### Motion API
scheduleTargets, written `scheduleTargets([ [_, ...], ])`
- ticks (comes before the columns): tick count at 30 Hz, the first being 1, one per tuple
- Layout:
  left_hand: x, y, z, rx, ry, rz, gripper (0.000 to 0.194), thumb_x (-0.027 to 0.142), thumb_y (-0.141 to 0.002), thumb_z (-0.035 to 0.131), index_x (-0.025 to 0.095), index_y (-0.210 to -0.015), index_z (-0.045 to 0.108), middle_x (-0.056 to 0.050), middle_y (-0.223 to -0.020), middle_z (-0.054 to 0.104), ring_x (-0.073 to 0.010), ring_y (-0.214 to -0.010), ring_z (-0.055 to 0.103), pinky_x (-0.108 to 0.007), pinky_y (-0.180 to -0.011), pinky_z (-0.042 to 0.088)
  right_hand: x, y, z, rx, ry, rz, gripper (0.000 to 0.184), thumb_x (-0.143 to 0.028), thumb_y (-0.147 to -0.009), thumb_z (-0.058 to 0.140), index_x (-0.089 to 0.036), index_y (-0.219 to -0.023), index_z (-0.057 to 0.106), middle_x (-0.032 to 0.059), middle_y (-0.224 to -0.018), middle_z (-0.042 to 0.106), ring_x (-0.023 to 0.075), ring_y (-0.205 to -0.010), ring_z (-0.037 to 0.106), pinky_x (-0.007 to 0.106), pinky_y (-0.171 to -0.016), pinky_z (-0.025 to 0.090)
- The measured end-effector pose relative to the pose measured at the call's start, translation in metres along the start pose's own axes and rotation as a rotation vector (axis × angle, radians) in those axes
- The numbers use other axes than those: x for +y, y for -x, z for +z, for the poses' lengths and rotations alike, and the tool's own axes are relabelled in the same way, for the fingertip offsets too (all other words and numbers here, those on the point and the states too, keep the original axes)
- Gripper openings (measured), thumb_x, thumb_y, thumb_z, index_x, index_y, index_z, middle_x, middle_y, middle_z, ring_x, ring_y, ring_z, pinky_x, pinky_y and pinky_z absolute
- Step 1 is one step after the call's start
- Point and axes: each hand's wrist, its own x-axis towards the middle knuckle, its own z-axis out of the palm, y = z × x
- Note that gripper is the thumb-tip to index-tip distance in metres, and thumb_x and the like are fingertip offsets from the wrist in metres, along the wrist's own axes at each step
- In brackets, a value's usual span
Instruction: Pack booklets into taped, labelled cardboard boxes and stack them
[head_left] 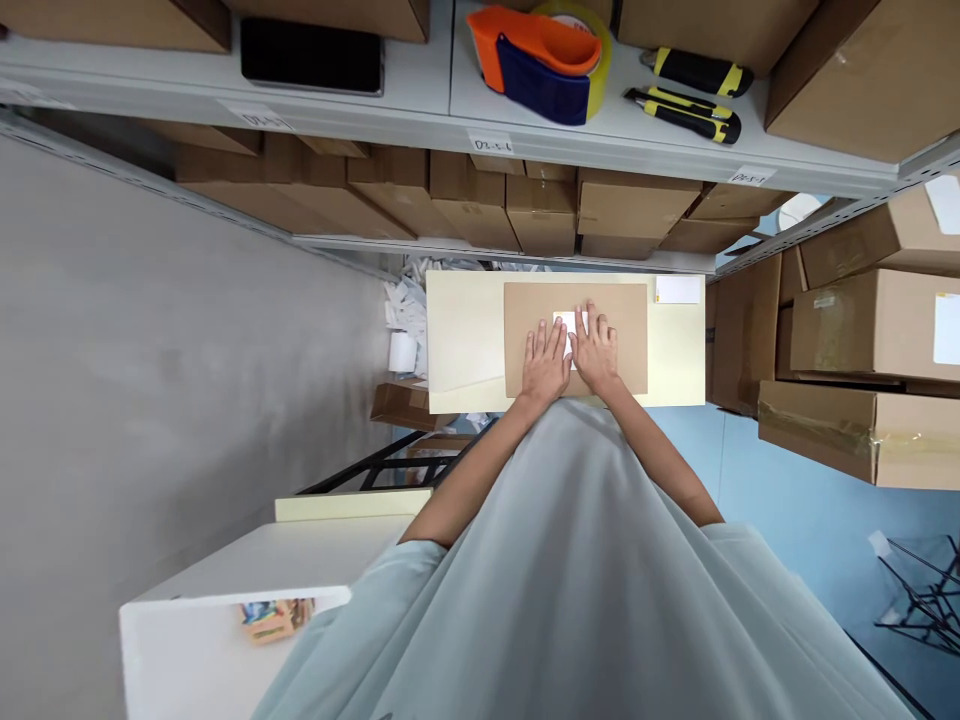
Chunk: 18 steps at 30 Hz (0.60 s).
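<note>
Where the pale shirt fills the nearest part of our view, it covers a little of the table's near edge, and we see two forearms reaching past it to the table. The left hand lies palm down, fingers extended and slightly spread, grasping nothing; the right hand is just as flat and open beside it, also with nothing in its grip. Both rest on a brown cardboard piece, right of the table's middle and close to its near edge; from above we cannot tell its thickness. Between the hands sits a white label, its sides partly hidden by fingers, so we cannot make out any print. A white slip lies at the table's far right corner. Beyond the far edge stands a grey shelf unit, packed below with cartons. Along its upper shelf's front edge we find a black phone-like slab, an orange-and-blue tape dispenser and yellow-and-black cutters; behind these, the top border cuts off more boxes.
</note>
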Motion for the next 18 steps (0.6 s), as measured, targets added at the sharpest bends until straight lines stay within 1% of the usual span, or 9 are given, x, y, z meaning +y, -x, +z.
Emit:
scheduleTargets([
  [2, -0.004, -0.002, -0.006, -0.022, 0.000, 0.019, 0.070, 0.041, -0.112, 0.032, 0.011, -0.175, 0.032, -0.014, -0.183, 0.026, -0.0359, -0.173, 0.013, -0.063, -0.138, 0.010, 0.001, 0.003, 0.004, 0.033, -0.015, -0.006, 0.067, -0.039, -0.117, 0.025, -0.010, -0.177, 0.027, 0.0236, -0.183, 0.022, 0.0425, -0.158, 0.039, 0.062, -0.119, 0.042],
  [5, -0.011, -0.011, -0.016, -0.064, -0.013, 0.047, 0.071, 0.045, -0.113, 0.033, 0.013, -0.176, 0.032, -0.015, -0.183, 0.026, -0.0367, -0.173, 0.015, -0.064, -0.137, 0.013, 0.012, 0.020, 0.009, 0.042, -0.026, -0.106, 0.064, -0.037, -0.117, 0.033, -0.014, -0.176, 0.030, 0.0221, -0.183, 0.022, 0.0413, -0.164, 0.032, 0.061, -0.123, 0.040],
  [8, -0.015, -0.023, -0.022, -0.064, -0.025, 0.051, 0.069, 0.045, -0.112, 0.035, 0.015, -0.175, 0.035, -0.014, -0.183, 0.027, -0.0362, -0.174, 0.008, -0.066, -0.138, 0.007, 0.025, 0.041, 0.011, 0.010, -0.056, -0.225, 0.062, -0.035, -0.116, 0.040, -0.020, -0.176, 0.034, 0.0173, -0.184, 0.024, 0.0368, -0.170, 0.023, 0.061, -0.131, 0.031],
  [11, -0.021, -0.028, -0.027, 0.002, -0.024, -0.044, 0.069, 0.047, -0.112, 0.038, 0.016, -0.174, 0.038, -0.015, -0.184, 0.021, -0.0363, -0.174, -0.001, -0.069, -0.137, -0.001, 0.040, 0.061, 0.010, -0.021, -0.121, -0.276, 0.059, -0.037, -0.115, 0.043, -0.025, -0.173, 0.040, 0.0145, -0.184, 0.026, 0.0339, -0.172, 0.021, 0.062, -0.136, 0.023],
  [13, -0.032, -0.019, -0.031, 0.064, 0.001, -0.172, 0.077, 0.054, -0.110, 0.045, 0.014, -0.175, 0.033, -0.018, -0.185, 0.012, -0.0379, -0.174, -0.007, -0.071, -0.135, -0.003, 0.057, 0.076, 0.011, -0.005, -0.184, -0.222, 0.059, -0.043, -0.115, 0.045, -0.025, -0.171, 0.043, 0.0157, -0.185, 0.023, 0.0355, -0.173, 0.017, 0.065, -0.136, 0.021],
  [14, -0.038, -0.011, -0.034, 0.092, 0.032, -0.250, 0.084, 0.058, -0.108, 0.049, 0.013, -0.176, 0.029, -0.020, -0.186, 0.008, -0.0391, -0.173, -0.008, -0.072, -0.135, -0.003, 0.068, 0.085, 0.013, 0.018, -0.226, -0.158, 0.063, -0.049, -0.114, 0.047, -0.023, -0.172, 0.042, 0.0174, -0.185, 0.019, 0.0372, -0.173, 0.014, 0.067, -0.136, 0.019],
  [15, -0.045, 0.000, -0.036, 0.108, 0.082, -0.331, 0.092, 0.062, -0.105, 0.055, 0.012, -0.177, 0.025, -0.021, -0.185, 0.006, -0.0403, -0.173, -0.009, -0.072, -0.135, -0.003, 0.080, 0.094, 0.016, 0.044, -0.283, -0.075, 0.072, -0.056, -0.112, 0.051, -0.020, -0.173, 0.038, 0.0196, -0.185, 0.014, 0.0388, -0.173, 0.010, 0.068, -0.136, 0.019],
  [16, -0.050, 0.013, -0.037, 0.122, 0.158, -0.427, 0.099, 0.065, -0.103, 0.059, 0.012, -0.177, 0.021, -0.023, -0.185, 0.008, -0.0408, -0.173, -0.006, -0.071, -0.135, 0.000, 0.092, 0.105, 0.020, 0.068, -0.357, 0.022, 0.087, -0.064, -0.108, 0.055, -0.016, -0.176, 0.031, 0.0224, -0.185, 0.010, 0.0403, -0.173, 0.006, 0.068, -0.136, 0.019],
  [18, -0.058, 0.039, -0.037, 0.115, 0.397, -0.607, 0.102, 0.065, -0.101, 0.065, 0.015, -0.177, 0.020, -0.025, -0.183, 0.018, -0.0376, -0.173, 0.012, -0.064, -0.137, 0.015, 0.112, 0.124, 0.034, 0.068, -0.581, 0.184, 0.115, -0.076, -0.099, 0.063, -0.011, -0.179, 0.012, 0.0259, -0.185, 0.009, 0.0391, -0.173, 0.008, 0.065, -0.136, 0.022],
])
